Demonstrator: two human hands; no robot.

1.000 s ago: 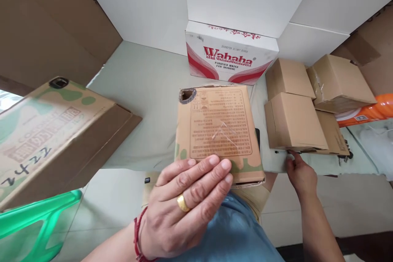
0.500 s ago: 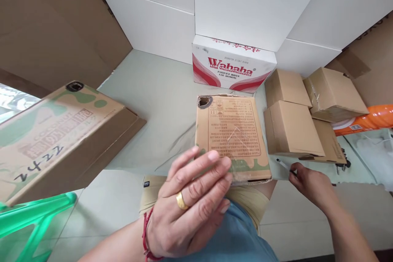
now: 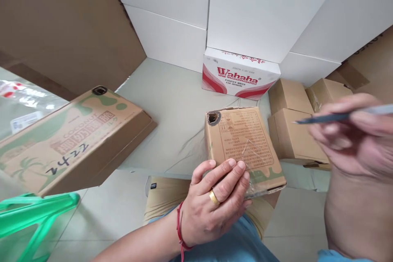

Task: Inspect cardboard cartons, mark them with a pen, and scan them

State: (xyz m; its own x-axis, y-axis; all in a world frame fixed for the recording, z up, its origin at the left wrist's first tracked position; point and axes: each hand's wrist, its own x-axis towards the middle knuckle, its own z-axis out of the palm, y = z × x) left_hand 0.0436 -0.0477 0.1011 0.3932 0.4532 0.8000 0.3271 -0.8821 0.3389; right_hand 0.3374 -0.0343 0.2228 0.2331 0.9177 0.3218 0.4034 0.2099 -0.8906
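Observation:
A brown cardboard box (image 3: 242, 139) with printed text and a dark-ringed hole in one corner lies at the table's front edge, slightly turned. On its lower left part rests my left hand (image 3: 217, 200), fingers stretched out flat, with a gold ring and a red cord bracelet. My right hand (image 3: 353, 139) is raised on the right, closer to the camera and blurred. It grips a dark, slim pen (image 3: 325, 118) whose tip points left, above the small boxes.
A white and red Wahaba-style water carton (image 3: 241, 74) stands behind the box. Several plain small boxes (image 3: 294, 135) are on the right. A coconut carton (image 3: 76, 139) marked 2422 rests on a green stool (image 3: 39, 213) at left. White panels (image 3: 166, 28) rise behind the table (image 3: 162, 127).
My right hand has risen from the table with the pen, which now points left. My left hand has come down onto the box, which is turned a little. The view has shifted.

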